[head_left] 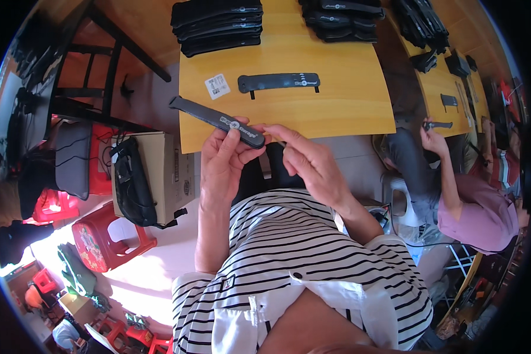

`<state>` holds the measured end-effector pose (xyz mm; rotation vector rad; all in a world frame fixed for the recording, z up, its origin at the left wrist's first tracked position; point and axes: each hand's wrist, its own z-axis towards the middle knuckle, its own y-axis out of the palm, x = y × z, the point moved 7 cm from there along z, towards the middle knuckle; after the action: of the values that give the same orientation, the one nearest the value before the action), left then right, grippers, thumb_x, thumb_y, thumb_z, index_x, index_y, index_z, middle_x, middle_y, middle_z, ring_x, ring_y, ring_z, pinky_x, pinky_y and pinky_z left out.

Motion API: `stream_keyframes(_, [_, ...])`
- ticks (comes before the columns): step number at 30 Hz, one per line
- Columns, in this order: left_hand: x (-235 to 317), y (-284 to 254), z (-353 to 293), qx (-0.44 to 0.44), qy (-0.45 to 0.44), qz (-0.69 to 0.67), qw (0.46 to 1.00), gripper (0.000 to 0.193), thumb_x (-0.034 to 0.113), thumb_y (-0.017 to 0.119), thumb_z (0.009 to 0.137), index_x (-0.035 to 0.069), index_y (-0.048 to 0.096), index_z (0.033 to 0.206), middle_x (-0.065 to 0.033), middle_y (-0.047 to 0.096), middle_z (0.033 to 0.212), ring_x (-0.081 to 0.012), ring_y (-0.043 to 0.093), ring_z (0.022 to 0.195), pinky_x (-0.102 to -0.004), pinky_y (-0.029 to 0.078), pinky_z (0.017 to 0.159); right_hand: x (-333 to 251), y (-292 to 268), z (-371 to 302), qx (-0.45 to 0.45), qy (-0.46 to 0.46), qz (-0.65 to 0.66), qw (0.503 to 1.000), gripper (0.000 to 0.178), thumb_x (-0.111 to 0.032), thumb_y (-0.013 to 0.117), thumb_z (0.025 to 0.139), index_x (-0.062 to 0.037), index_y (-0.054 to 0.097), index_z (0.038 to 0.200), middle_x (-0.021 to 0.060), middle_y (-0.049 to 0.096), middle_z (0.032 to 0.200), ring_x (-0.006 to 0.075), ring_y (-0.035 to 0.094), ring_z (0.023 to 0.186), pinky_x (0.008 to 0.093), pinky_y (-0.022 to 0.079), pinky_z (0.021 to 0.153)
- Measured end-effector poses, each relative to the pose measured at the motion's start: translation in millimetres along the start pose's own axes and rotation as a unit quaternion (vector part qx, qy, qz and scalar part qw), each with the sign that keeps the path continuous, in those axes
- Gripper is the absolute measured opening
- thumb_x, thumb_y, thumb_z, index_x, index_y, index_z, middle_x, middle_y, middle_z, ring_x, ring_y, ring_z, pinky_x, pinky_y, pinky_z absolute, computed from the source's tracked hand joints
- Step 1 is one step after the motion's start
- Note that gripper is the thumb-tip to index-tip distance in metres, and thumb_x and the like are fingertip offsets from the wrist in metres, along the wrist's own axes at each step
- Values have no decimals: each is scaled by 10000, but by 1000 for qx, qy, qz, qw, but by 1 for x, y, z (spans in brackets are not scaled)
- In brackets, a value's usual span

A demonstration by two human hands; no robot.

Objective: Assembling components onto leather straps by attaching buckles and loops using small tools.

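Note:
My left hand grips a black strap with white printing, thumb on top near its rounded end. The strap's other end points to the upper left, over the table's front edge. At the rounded end is my right hand, its fingers bent and pinched together. A thin dark sliver shows by those fingers; what they hold is too small to make out. Beyond my hands a second black strap lies flat on the table, with two short dark tabs along its near edge. Left of it lies a white printed label.
Stacks of black straps stand at the back of the yellow table. A cardboard box with a black bag on it is at left, near a red stool. At right, a person in pink holds a dark strap.

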<state>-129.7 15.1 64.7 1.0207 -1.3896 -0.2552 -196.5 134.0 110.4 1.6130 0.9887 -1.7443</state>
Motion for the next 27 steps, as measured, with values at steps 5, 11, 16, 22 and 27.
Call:
stream_keyframes(5, [3, 0, -1, 4, 23, 11, 1000, 263, 144, 463, 914, -39, 471, 1102, -184, 605, 979, -229, 629, 880, -300, 543, 759, 5, 8, -4, -46, 28, -68, 996, 471, -44, 425, 872, -140, 360, 1329, 94, 474, 623, 184, 450, 489, 295, 405, 514])
stream_keyframes(11, [5, 1, -4, 20, 40, 41, 998, 271, 137, 482, 907, -41, 473, 1111, -164, 605, 984, -194, 621, 885, -285, 544, 750, 4, 8, -4, -23, 9, -106, 994, 542, -27, 470, 837, -168, 334, 1343, 144, 540, 665, 296, 507, 518, 343, 410, 511])
stream_keyframes(16, [6, 2, -6, 27, 54, 65, 996, 266, 126, 484, 905, -37, 474, 1114, -157, 607, 985, -183, 617, 886, -278, 540, 750, -2, 7, -4, -7, -12, -198, 980, 540, -31, 485, 830, -191, 358, 1329, 160, 581, 707, 330, 563, 570, 385, 428, 511])
stream_keyframes(22, [7, 5, -8, 42, 69, 106, 991, 256, 110, 486, 902, -29, 475, 1116, -152, 606, 988, -174, 608, 900, -283, 532, 766, -2, 7, -4, 16, -41, -251, 967, 559, -7, 491, 811, -214, 379, 1318, 149, 618, 789, 325, 593, 638, 386, 453, 528])
stream_keyframes(27, [4, 9, -10, 88, 116, 92, 985, 204, 71, 511, 881, -23, 490, 1061, -151, 604, 993, -165, 594, 911, -283, 522, 781, -4, 8, -5, 63, -75, -303, 948, 557, 0, 504, 792, -209, 414, 1300, 126, 621, 805, 302, 597, 635, 376, 454, 522])
